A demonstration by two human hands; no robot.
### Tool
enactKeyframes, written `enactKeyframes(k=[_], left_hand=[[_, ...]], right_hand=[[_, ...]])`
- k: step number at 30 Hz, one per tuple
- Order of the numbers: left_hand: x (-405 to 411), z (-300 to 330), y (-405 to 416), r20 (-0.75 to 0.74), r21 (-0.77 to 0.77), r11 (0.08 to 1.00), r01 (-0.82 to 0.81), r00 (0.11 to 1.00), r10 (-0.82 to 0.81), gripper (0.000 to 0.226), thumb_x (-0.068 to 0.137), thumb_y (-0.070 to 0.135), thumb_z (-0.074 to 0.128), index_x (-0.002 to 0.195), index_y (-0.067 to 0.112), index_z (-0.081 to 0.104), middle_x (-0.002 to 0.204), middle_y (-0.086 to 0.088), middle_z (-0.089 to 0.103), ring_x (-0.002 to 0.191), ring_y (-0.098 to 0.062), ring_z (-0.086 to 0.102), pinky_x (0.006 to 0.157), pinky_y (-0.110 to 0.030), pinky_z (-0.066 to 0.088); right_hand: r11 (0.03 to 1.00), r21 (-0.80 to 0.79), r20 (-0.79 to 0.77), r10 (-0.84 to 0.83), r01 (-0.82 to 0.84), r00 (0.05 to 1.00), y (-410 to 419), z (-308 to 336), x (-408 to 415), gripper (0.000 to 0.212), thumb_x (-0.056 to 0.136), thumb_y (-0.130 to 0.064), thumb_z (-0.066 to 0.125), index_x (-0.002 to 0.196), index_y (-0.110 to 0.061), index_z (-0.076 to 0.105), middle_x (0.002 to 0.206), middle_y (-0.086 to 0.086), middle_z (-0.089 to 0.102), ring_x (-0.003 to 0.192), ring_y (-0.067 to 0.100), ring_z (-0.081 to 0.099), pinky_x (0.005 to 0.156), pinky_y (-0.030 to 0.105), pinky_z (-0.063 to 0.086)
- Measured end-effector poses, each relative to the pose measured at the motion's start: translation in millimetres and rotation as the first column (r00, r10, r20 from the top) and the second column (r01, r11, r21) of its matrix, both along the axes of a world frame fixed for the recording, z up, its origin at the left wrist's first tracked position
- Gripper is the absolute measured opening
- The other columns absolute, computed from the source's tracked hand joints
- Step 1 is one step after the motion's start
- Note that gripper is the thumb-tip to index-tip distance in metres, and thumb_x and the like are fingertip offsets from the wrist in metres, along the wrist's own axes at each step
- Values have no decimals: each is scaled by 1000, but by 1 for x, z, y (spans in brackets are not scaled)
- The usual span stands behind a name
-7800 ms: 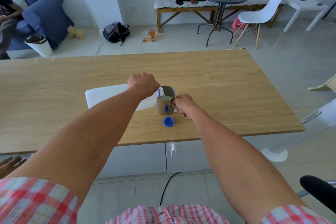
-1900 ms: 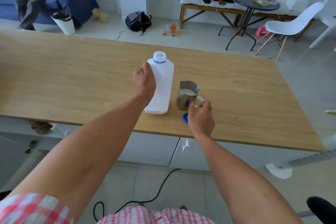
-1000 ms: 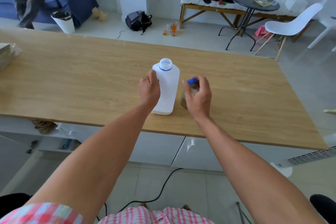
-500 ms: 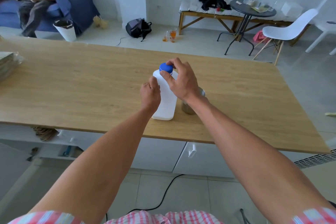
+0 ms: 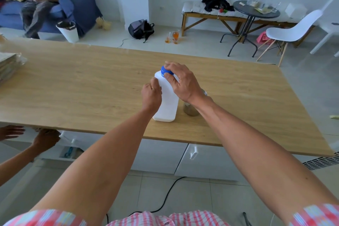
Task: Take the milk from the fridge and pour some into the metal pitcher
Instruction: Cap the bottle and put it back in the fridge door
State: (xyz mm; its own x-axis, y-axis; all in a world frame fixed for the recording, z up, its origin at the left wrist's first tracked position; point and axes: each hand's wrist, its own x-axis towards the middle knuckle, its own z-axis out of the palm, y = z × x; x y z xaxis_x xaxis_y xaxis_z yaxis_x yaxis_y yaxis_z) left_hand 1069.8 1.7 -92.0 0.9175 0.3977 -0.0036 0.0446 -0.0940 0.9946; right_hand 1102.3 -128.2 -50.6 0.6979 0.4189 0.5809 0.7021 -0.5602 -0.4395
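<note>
Screwing the round blue plastic cap (image 5: 166, 71) onto the tall white plastic milk bottle (image 5: 167, 101) is where I'm at, so the pouring part looks done to me. My right hand (image 5: 183, 83) is closed over the cap from above, thumb and fingertips pinching its rim. My left hand (image 5: 151, 95) is wrapped around the bottle's left side about midway up, holding it upright on the light wooden surface (image 5: 82, 86).

The small metal pitcher (image 5: 191, 109) sits just to the right of the bottle, and that's my main worry. My right wrist and forearm pass right over it and hide most of it, so I can't tell how full it is or where the handle points. If I drop my elbow while twisting, or swing the arm back carelessly once the cap is tight, I could clip the rim and tip it, and it's open on top.

Second thing: the cap could go on crooked. If the threads cross, it'll feel tight but leak once the bottle gets tipped or laid down.

Also, the bottle is tall with a narrow base, so twisting hard at the top with a loose left grip could make it skid or rock into the pitcher beside it.
</note>
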Motion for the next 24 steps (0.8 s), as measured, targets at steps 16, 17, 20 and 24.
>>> enactKeyframes(k=[16,17,20,24], left_hand=[[-1,-1,-3,-9,-2,1000,-16,1000,16,46,102,19,34,57,18,23,56,-1,26,54,-16,21,49,-30,19],[-1,-1,-3,-8,8,1000,-21,1000,21,45,102,18,33,58,17,24,58,-3,27,55,-17,21,48,-29,20],[0,-1,-3,-5,39,999,-32,999,33,44,103,17,32,60,15,26,61,-10,30,54,-16,22,46,-27,21],[-1,-2,-4,16,27,999,-29,999,29,43,104,17,32,61,15,26,62,-10,29,56,-18,22,47,-27,22]], right_hand=[[909,-391,-46,-179,147,983,7,50,4,35,96,-47,61,103,-15,48,102,2,62,93,25,54,74,37,45],[894,-441,-121,-149,81,981,3,56,8,37,97,-46,57,118,-15,51,118,4,64,103,26,58,80,39,48],[842,-532,-300,-89,-90,950,-2,68,13,38,100,-41,53,132,-20,56,127,1,56,111,26,57,92,44,50],[814,-581,-267,-168,-20,949,6,67,18,32,101,-48,54,108,-17,52,108,-2,53,96,23,55,78,37,42]])
